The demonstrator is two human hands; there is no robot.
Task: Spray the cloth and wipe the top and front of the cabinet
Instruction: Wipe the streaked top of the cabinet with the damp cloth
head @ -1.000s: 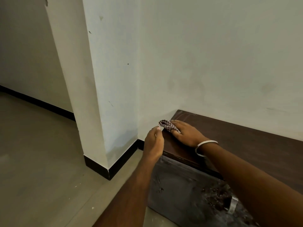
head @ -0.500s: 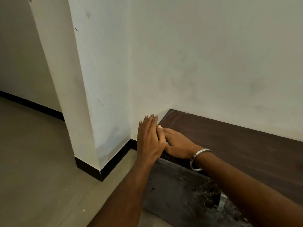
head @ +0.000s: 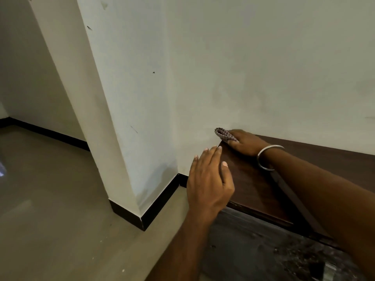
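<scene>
Dark brown wood-grain top on the cabinet (head: 257, 185), smooth with a soft sheen; front face grey, dull and scuffed, speckled with dark grime low down. Checked woven cloth (head: 224, 134), soft and matt, bunched under the right hand (head: 246, 144). Polished metal bangle (head: 267, 157), bright and glossy. Painted wall (head: 263, 67), matt off-white, faintly smudged and nicked. Glossy black skirting (head: 160, 203). Smooth pale floor (head: 60, 209) with a slight shine.

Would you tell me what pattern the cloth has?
The cloth is checked, dark red and white, seen in the head view.
</scene>
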